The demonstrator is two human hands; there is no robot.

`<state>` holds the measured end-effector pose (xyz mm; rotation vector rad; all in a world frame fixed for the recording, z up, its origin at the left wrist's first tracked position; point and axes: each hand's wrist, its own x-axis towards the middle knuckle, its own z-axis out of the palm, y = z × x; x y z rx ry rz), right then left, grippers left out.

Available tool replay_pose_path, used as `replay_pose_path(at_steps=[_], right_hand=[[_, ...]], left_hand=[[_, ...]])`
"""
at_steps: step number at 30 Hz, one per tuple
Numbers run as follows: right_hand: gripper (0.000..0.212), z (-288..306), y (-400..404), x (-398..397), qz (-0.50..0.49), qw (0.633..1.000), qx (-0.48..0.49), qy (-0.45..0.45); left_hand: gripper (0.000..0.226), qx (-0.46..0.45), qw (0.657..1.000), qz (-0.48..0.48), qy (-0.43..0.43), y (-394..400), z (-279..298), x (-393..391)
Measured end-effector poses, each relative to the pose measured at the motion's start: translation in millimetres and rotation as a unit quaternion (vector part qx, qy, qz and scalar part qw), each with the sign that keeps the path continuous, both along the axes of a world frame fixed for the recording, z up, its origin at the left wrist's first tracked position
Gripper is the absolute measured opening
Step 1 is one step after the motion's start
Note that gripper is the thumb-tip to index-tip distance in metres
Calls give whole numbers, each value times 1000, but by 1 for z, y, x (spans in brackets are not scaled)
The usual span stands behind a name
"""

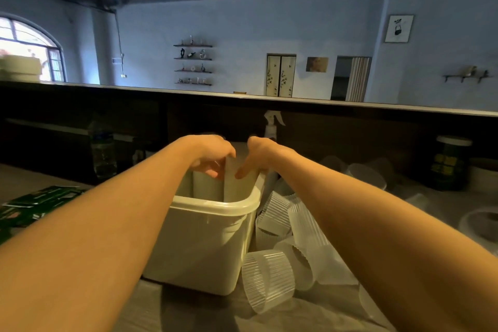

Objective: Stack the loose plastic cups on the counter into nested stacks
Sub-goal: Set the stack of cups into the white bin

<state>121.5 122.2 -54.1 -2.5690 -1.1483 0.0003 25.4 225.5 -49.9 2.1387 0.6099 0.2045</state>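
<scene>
A cream plastic bin [215, 209] stands on the counter in front of me, with tall nested stacks of frosted cups [207, 186] upright inside it. My left hand [213, 155] and my right hand [258, 155] both reach over the bin's far side, and their fingers grip the top of one stack [231, 170]. Loose ribbed frosted cups [268, 277] lie on their sides to the right of the bin, partly under my right forearm.
A water bottle [103, 148] stands at the left and a spray bottle [272, 122] behind the bin. A dark jar with a white lid [448, 164] sits at the right by more cups [367, 174]. Green packets [40, 202] lie at the left. A raised dark bar wall runs behind.
</scene>
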Motion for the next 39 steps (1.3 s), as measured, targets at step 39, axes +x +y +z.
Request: replay_pose_path(at_steps=[39], right_hand=[[57,-7,-170,-84,-94,976,187,-62]], left_hand=[[22,364,836,-59,-407,-150,-36,-108]])
